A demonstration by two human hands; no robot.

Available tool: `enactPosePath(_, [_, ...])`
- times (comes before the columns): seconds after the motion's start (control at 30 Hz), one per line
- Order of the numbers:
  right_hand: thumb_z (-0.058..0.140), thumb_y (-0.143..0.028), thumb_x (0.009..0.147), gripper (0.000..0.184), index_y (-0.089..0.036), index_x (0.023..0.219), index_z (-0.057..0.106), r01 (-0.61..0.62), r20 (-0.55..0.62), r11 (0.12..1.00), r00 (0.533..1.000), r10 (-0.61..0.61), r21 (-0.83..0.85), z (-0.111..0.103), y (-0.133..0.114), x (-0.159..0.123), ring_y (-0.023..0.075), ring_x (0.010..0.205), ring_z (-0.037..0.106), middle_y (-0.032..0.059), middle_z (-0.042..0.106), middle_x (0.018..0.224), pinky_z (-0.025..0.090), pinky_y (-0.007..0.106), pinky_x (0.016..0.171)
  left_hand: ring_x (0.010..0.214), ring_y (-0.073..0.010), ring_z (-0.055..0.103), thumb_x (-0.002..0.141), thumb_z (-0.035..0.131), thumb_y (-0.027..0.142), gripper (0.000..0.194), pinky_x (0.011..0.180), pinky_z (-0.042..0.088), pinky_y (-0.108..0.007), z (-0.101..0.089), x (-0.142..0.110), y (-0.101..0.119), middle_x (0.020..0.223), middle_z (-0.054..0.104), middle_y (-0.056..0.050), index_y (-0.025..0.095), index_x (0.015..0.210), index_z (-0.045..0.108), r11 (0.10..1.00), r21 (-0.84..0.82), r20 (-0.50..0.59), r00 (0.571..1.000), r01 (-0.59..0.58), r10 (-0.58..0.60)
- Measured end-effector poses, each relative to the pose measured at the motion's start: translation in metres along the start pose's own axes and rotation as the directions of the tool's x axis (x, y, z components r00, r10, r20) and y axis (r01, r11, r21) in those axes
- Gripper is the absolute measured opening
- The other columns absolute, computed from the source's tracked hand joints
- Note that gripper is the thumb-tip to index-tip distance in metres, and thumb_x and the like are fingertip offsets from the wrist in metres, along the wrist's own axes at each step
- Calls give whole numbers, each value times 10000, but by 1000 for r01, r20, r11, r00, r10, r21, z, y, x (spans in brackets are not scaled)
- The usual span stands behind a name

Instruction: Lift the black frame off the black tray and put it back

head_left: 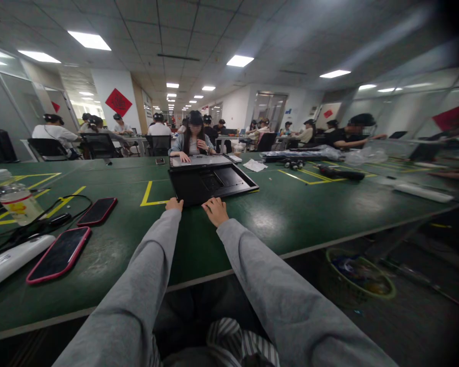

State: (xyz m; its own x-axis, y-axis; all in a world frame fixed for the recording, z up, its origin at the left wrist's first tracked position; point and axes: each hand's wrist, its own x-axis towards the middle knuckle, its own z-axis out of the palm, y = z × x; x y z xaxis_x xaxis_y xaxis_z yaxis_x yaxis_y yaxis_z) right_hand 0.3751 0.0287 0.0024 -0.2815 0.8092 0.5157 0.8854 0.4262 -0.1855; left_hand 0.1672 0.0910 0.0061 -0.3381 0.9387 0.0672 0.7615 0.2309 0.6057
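A shallow black rectangular housing (193,191) with a raised rim and a recessed middle lies on the green table ahead of me. At its near left corner, my left hand (175,204) is closed on the edge. My right hand (216,211) holds the near edge further along, fingers bent over it and the thumb side low. The undersides of both hands' grips are hidden. Just beyond the housing is a flat grey panel (204,161), touched by the hand (182,157) of a person seated opposite.
Two red-cased phones (61,255), a bottle (17,204), a white bar-shaped device (19,260) and cables are on the left. Yellow tape (148,194) marks the table (268,224). Plastic-wrapped parts (302,154) and a black tool-like object (342,173) lie right. A basket (359,278) stands below.
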Motion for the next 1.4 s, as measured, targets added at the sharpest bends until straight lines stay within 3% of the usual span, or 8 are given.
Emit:
enactPosePath(0.2, [335,-436,996,368,-272,1066,656,-41,-22,999,999,41,-23,-1,5,0,228,1066,428,69,580,1125,354,360,842,1186,-320,576,868,544,406,449,956,459,-404,-11,0,-12,1268,626,-171,149,1223,643,997,61,-23,999,-48,50])
enactPosePath(0.4, [351,-394,985,353,-260,1033,673,-205,-118,979,972,203,-7,-1,27,1,248,1054,404,87,574,1106,338,383,845,1192,-307,569,849,541,439,488,968,451,-387,-47,-1,-65,1248,648,-123,163,1240,636,991,129,-29,999,-37,41])
enactPosePath(0.6, [417,-248,922,308,-231,1115,656,-435,-305,900,860,409,-17,-3,48,1,301,1165,385,138,527,1229,298,479,935,1168,-306,584,800,556,521,559,949,466,-396,-104,-6,-146,1206,679,-67,216,1264,617,984,165,-75,995,70,-59])
enactPosePath(0.73, [458,-180,864,423,-210,1266,584,-568,-335,823,776,534,-4,-1,62,0,332,1251,383,179,489,1316,307,530,982,1163,-322,585,799,512,549,549,919,475,-402,-125,-12,-175,1214,672,-81,244,1241,629,958,249,-152,983,141,-105])
enactPosePath(1.03, [430,-130,808,535,-179,1322,569,-558,-142,766,771,621,319,9,100,7,242,1091,605,114,666,1196,460,402,962,1076,-348,611,823,438,573,534,831,486,-437,-129,-25,-166,1196,671,-104,270,1210,645,944,289,-191,976,158,-105])
enactPosePath(1.2, [440,-138,803,516,-187,1287,611,-559,-137,759,768,626,333,9,103,9,246,1090,614,113,686,1178,465,407,963,1155,-329,535,846,437,508,477,894,441,-451,-125,-24,-169,1277,623,-113,217,1122,695,922,385,-240,968,27,72])
enactPosePath(1.3, [411,-149,828,522,-165,1318,589,-568,-153,762,761,630,312,1,95,10,254,1113,602,130,666,1217,452,409,978,1242,-311,443,866,435,469,391,973,356,-498,-128,-33,-159,1338,590,-56,252,1039,711,929,371,-389,907,-2,158])
enactPosePath(1.4, [324,-156,870,567,-165,1413,483,-473,-321,827,767,556,303,-14,83,9,237,1185,557,125,618,1288,427,400,1011,1276,-282,402,910,377,446,414,1027,257,-497,-141,-50,-142,1383,553,-52,256,1130,673,949,306,-519,822,-77,234])
